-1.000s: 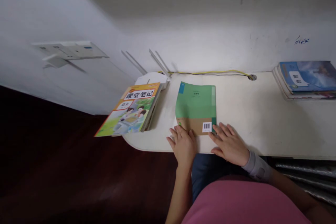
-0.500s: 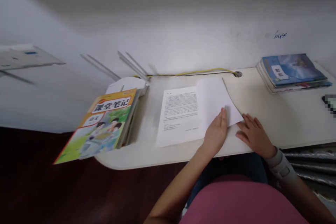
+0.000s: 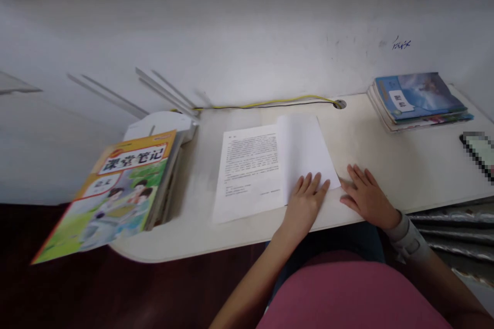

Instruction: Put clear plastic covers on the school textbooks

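Observation:
An open booklet point(image 3: 249, 172) lies on the white desk point(image 3: 185, 239), with printed text on its left page and a blank right page point(image 3: 304, 146). My left hand point(image 3: 305, 203) rests flat on the lower part of the blank page, fingers spread. Just right of the booklet's lower right corner, my right hand point(image 3: 366, 198) lies on the desk with its fingers apart. Its thumb side is close to the page corner; whether it touches the paper I cannot tell. A light band is around my right wrist.
At the left, a stack of books with a colourful cover point(image 3: 116, 190) overhangs the desk edge, beside a white router point(image 3: 156, 121) with antennas. Yellow and black cables point(image 3: 266, 103) run to a hole. Blue-covered books point(image 3: 420, 95) and a blurred-out phone-like object point(image 3: 478, 151) are at the right.
My left hand has turned from edge-on to palm-down and spread its fingers on the blank page. The right hand stays near the page corner. The view has shifted slightly right.

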A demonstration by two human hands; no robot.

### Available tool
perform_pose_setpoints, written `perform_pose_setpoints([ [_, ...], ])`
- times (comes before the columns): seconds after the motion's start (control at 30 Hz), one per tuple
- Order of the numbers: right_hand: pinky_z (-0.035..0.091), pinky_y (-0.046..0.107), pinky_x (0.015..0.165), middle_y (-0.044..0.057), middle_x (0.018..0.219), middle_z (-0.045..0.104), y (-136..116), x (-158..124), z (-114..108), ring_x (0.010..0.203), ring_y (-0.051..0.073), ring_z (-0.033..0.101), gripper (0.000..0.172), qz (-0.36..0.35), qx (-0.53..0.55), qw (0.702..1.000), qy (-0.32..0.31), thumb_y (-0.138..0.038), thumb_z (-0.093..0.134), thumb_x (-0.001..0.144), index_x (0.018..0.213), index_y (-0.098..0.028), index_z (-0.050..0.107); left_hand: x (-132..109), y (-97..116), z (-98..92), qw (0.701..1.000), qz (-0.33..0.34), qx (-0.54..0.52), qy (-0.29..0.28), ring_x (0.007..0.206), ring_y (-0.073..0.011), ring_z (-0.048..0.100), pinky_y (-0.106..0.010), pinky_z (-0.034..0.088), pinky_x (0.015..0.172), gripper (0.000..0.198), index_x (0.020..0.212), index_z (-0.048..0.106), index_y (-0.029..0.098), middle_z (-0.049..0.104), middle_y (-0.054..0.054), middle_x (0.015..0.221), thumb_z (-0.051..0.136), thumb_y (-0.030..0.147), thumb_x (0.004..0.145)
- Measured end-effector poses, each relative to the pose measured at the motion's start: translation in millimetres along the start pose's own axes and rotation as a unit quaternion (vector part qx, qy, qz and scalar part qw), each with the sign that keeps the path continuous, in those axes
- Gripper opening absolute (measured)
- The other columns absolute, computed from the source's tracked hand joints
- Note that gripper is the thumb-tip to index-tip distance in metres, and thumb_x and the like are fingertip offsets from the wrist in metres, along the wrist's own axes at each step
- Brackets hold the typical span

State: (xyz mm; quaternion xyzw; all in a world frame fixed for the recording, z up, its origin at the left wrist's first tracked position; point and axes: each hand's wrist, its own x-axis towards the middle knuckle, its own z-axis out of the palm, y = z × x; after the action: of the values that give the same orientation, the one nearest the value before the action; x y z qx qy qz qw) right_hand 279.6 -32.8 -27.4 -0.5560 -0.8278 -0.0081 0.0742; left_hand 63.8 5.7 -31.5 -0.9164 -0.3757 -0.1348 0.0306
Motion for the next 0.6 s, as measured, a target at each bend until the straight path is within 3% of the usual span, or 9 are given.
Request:
perform_pose_setpoints([
  [0.2, 0.027, 0.05, 0.107, 0.019, 0.146, 0.036, 4, -2, 1, 0.138, 0.029, 0.026, 0.05, -0.007, -0.002, 1.0, 0.005, -0.041, 0.04, 0.093, 0.135, -0.015, 0.046, 2, 7, 2.6, 1.0, -0.008, 0.0, 0.004, 0.128, -0.0306, 0.044, -0.053, 0.042, 0.099, 0.036, 0.124, 0.056, 0.016, 0.054, -0.018, 0.131, 0.041, 0.012, 0.091],
  [0.6, 0.024, 0.049, 0.11, 0.016, 0.148, 0.034, 7, -3, 5, 0.139, 0.027, 0.024, 0.058, -0.011, 0.008, 1.0, 0.001, -0.044, 0.034, 0.094, 0.141, -0.01, 0.036, 10, 12, -8.1, 0.999, 0.033, -0.014, -0.037, 0.127, -0.0255, 0.046, -0.048, 0.038, 0.103, 0.036, 0.124, 0.055, 0.017, 0.055, -0.013, 0.131, 0.038, 0.014, 0.093],
])
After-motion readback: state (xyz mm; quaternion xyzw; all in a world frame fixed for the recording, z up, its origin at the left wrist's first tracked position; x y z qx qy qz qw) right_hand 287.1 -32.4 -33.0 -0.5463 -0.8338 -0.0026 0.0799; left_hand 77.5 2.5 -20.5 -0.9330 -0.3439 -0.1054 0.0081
